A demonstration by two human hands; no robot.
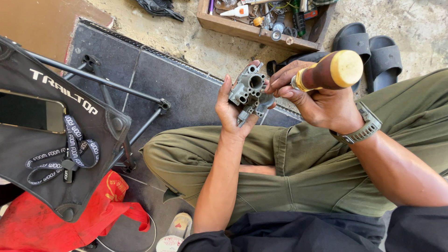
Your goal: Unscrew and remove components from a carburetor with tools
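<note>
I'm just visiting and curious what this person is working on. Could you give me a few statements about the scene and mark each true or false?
1. The left hand holds a grey metal carburetor body. True.
2. The right hand holds a hammer. False: it grips a screwdriver with a brown and yellow handle.
3. A wristwatch sits on the right wrist. True.
4. The wooden tool tray rests on the person's lap. False: it lies on the ground ahead.

left hand [229, 111] cradling grey metal casting [249, 91], right hand [313, 99] gripping wooden-handled screwdriver [332, 71]
</note>
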